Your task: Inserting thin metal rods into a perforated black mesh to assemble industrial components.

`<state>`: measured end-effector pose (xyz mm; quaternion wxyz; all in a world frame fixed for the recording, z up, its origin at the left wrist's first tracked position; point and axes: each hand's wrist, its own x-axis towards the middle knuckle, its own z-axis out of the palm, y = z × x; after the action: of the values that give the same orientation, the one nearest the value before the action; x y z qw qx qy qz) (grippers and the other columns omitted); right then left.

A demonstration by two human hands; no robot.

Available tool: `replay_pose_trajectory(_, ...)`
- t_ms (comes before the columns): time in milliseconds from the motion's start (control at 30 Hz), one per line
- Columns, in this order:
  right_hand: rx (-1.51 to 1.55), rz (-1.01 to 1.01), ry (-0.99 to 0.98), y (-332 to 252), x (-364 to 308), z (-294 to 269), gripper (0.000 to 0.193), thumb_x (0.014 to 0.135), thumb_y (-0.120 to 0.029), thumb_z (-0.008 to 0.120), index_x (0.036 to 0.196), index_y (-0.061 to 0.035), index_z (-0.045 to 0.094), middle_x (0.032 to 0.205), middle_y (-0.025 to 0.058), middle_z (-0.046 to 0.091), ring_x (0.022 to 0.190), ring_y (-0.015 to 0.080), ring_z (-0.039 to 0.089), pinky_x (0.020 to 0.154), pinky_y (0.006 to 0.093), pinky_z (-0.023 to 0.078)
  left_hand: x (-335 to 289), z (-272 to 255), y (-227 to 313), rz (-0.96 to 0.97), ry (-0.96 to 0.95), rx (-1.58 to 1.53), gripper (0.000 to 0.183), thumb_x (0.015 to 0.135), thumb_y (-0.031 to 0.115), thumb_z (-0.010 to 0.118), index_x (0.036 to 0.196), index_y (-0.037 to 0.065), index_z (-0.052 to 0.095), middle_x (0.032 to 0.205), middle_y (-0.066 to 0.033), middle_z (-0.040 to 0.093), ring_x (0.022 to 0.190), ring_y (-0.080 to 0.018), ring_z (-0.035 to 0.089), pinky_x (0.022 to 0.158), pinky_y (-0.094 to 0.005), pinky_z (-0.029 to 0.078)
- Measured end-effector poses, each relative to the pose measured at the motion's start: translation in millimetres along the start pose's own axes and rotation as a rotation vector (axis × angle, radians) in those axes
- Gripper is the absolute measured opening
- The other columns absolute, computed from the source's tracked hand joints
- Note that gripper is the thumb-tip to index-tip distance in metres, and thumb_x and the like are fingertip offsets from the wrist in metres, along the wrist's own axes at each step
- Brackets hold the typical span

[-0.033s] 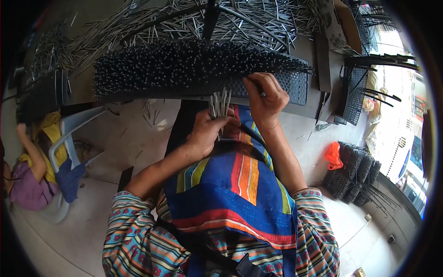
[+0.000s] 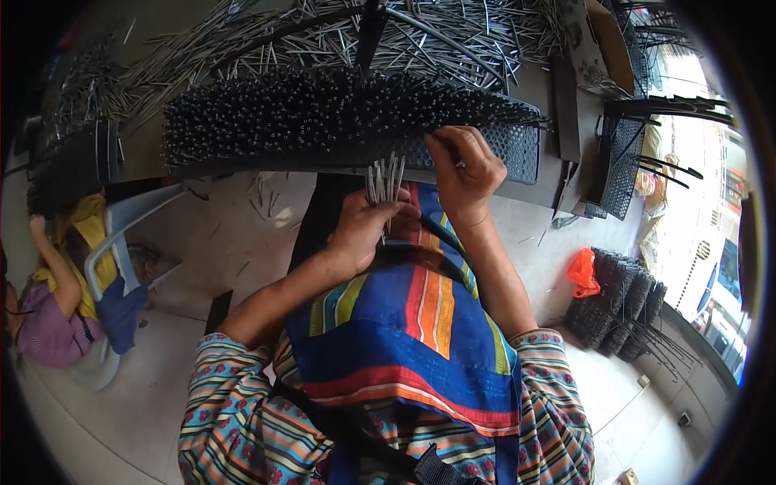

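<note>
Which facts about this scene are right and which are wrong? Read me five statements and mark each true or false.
1. The left hand holds a bundle of thin rods. True.
2. The right hand is raised by the perforated panel. True.
3. Every hole of that panel is covered. False: dark rods crowd much of it, but bare holes show toward its right end.
4. An orange-red bag is beside dark bundles on the right. True.
5. The wearer is dressed in plain white. False: the apron is blue with coloured stripes and the sleeves are patterned.
</note>
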<state>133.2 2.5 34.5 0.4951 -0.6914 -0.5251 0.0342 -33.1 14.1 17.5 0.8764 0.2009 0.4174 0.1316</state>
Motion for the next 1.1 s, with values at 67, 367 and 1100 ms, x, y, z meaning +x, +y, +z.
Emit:
replay_pose_trajectory(67,-0.037,-0.008,-0.021,-3.0,2.7,1.8,0.012,0.073,0.005,0.073,0.081,0.0002,0.066,0.074,0.0058,0.063,0.06,0.0083,0.058,0.053,0.0213,0.044,6.1,-3.5,-3.3,-0.003,0.016,-0.009,0.021,0.089,0.008,0.057,0.109,0.001,0.06,0.089,-0.0149,0.068,0.077,-0.0197,0.067,0.067,-0.0319,0.055)
replay_pose_trajectory(367,-0.08,0.074,-0.038,-7.1,8.4,3.0,0.01,0.072,0.003,0.074,0.08,0.0003,0.067,0.07,0.0052,0.063,0.058,0.0074,0.056,0.051,0.0212,0.042,7.4,-2.9,-1.6,0.005,0.039,-0.036,0.02,0.088,0.006,0.057,0.107,0.002,0.062,0.09,-0.0133,0.069,0.077,-0.0201,0.068,0.066,-0.0313,0.056)
replay_pose_trajectory(1100,-0.277,-0.104,-0.227,-1.1,3.8,4.4,0.018,0.076,-0.001,0.07,0.093,-0.0059,0.071,0.073,0.0082,0.061,0.06,0.0209,0.06,0.055,0.0295,0.047,14.1,-1.5,-5.4,0.004,0.083,-0.14,0.013,0.087,0.008,0.058,0.098,0.002,0.064,0.082,-0.0111,0.068,0.073,-0.0202,0.068,0.064,-0.0308,0.053)
